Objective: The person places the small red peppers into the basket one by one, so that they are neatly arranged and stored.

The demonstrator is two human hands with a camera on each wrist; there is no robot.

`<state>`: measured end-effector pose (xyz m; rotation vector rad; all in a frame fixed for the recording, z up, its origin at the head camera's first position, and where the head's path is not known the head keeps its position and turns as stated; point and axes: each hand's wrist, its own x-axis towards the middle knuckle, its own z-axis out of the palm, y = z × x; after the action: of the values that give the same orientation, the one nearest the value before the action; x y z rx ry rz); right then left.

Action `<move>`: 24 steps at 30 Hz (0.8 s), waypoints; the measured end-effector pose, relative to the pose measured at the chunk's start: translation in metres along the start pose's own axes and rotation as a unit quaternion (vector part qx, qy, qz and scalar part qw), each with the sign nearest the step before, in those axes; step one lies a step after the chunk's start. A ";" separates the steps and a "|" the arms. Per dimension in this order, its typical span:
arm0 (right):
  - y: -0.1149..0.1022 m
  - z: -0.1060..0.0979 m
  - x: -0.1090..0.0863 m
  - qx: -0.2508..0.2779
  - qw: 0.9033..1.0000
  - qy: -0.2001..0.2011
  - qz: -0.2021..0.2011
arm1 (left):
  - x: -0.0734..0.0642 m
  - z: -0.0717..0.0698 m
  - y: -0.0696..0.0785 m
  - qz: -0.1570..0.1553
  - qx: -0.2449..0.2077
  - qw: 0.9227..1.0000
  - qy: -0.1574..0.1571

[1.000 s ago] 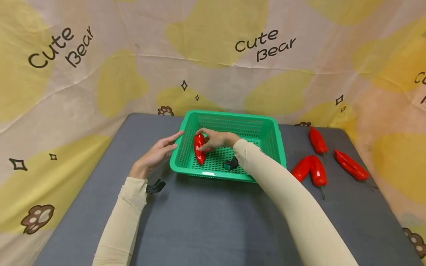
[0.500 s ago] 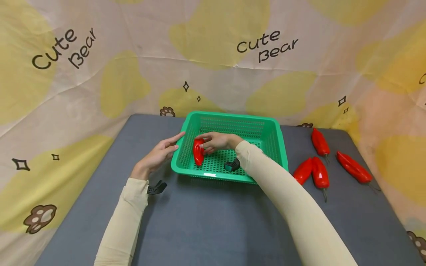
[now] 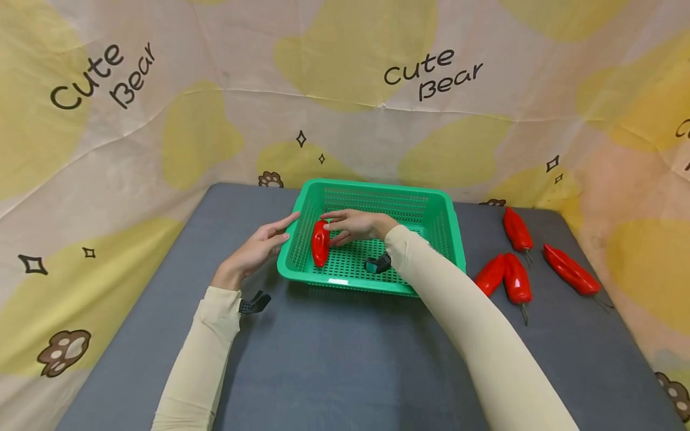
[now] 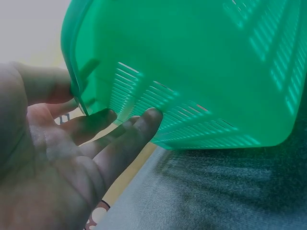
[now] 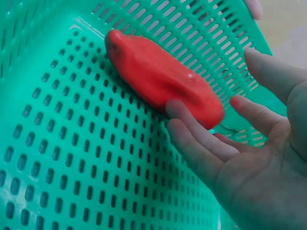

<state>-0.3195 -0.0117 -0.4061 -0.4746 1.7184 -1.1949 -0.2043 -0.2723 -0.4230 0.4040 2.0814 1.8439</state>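
Observation:
A glossy red chili pepper (image 3: 320,244) lies in the left end of the green plastic basket (image 3: 372,287). My right hand (image 3: 353,226) reaches into the basket just right of it, fingers spread. In the right wrist view two fingertips meet or overlap the side of the pepper (image 5: 160,76), and the thumb stands apart from it. My left hand (image 3: 256,251) is at the basket's left end, its fingers fairly straight against the rim. The left wrist view has the fingers (image 4: 139,127) extended along the outer wall of the basket (image 4: 192,57).
Several more red chili peppers (image 3: 517,278) lie on the grey table (image 3: 334,359) right of the basket; the right sleeve partly covers one. A printed cloth (image 3: 345,90) hangs behind the table. A dark strap device (image 3: 253,303) sits at the left wrist.
The pepper in the basket has shifted slightly toward the left end. My right hand's fingers have loosened and drawn back a little from it. My left hand stays at the rim.

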 end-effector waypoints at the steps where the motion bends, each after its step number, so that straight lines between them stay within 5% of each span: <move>1: -0.001 -0.001 -0.003 -0.001 1.000 0.003 -0.002 | 0.001 0.001 0.001 0.000 0.004 1.000 0.001; 24: -0.030 -0.028 -0.105 -0.061 0.991 0.065 -0.096 | -0.002 0.007 0.004 -0.017 0.032 0.999 0.026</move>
<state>-0.3003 0.0667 -0.3275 -0.6603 1.9000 -1.2846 -0.2000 -0.2665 -0.4196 0.3380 2.1734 1.7902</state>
